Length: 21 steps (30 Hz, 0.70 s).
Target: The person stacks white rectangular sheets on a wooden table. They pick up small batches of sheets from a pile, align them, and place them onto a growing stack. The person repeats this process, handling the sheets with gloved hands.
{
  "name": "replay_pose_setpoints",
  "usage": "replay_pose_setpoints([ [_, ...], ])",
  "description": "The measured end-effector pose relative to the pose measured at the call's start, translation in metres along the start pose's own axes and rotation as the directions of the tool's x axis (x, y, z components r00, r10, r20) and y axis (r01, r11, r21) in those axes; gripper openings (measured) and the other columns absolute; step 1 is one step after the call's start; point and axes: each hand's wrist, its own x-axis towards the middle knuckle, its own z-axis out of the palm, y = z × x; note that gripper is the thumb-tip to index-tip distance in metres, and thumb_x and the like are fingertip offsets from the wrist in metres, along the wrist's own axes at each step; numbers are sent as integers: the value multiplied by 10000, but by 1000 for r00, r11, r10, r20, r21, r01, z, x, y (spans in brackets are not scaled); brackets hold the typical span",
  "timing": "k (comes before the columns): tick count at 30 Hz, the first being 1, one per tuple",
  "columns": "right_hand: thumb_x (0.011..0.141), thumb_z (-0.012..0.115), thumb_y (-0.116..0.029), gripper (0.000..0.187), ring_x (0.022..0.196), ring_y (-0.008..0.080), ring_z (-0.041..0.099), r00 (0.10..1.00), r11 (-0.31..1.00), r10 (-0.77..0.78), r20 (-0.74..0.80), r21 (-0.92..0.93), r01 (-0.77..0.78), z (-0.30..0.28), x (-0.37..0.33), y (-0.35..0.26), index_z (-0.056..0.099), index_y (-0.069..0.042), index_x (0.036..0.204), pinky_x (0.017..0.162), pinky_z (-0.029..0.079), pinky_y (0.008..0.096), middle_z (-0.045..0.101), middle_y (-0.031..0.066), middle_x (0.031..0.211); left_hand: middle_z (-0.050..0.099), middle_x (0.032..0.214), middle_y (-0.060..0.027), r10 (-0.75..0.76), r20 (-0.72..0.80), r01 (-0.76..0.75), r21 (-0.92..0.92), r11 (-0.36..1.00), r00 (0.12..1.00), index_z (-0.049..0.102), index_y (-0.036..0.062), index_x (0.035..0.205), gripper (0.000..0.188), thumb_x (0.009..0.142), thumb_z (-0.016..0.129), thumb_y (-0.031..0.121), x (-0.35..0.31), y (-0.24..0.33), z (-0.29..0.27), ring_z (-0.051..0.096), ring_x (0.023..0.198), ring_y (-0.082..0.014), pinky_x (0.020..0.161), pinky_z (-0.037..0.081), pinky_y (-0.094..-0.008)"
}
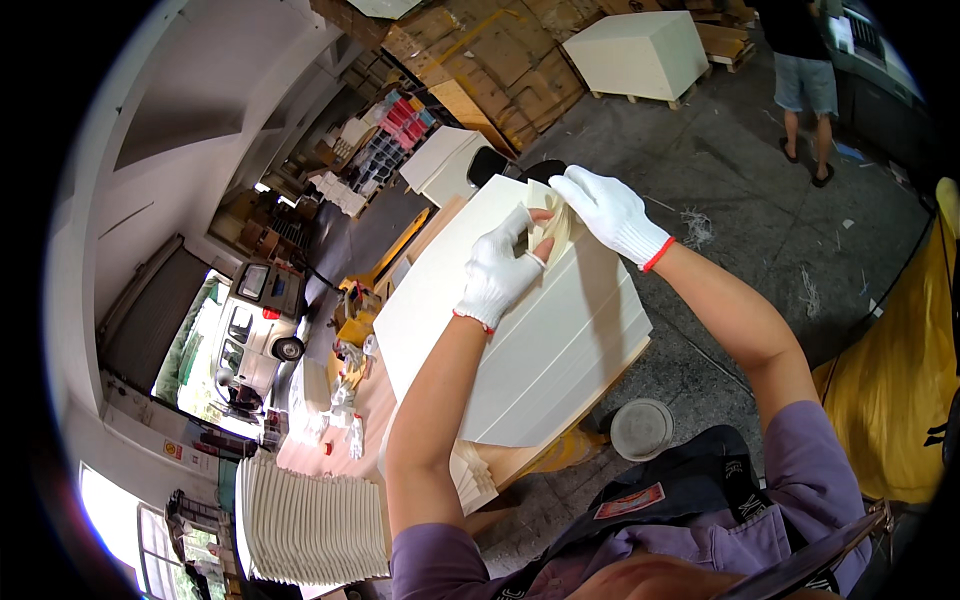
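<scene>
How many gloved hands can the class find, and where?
2: the left hand at the left of the lifted pale sheets, the right hand at their right; others may be hidden.

pale capital letters on a dark strap (742,487) of the apron (705,452), a reddish rectangular patch (629,501) on its front, print too small to read, a small yellow-and-red sign (173,450) on the left wall (128,420), likewise unreadable, black marks (937,435) on yellow fabric (895,400)

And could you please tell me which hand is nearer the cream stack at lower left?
Left. The left hand is beyond the cream stack, to its right; the right hand is farther away and farther right.
</scene>
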Motion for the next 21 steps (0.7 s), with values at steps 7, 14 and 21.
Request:
replay_pose_setpoints([
  [7,1044,406,-586,539,888,360,693,1000,992,-4,29,-124,7,-16,-3,0,619,-94,1094,758,515,465,710,159,916,730,1164,-182,89,-49,-83,103,991,995,653,125,1317,453,874,643,26,-7,6,2,723,1075,-289,960,545,-372],
  [14,988,519,-571,507,825,324,714,967,897,-119,224,-394,202,-32,-10,6,694,-97,953,694,543,453,717,138,862,740,1125,-184,108,-36,-93,279,956,994,643,148,1321,454,872,658,81,-5,0,2,729,1067,-353,914,566,-412],
  [21,994,577,-491,397,805,317,688,886,711,-412,214,-532,460,-38,3,3,685,-110,963,717,549,436,679,118,835,751,1098,-168,-19,-59,44,468,883,998,655,220,1315,428,891,671,276,15,7,2,722,1027,-363,873,563,-451],
])
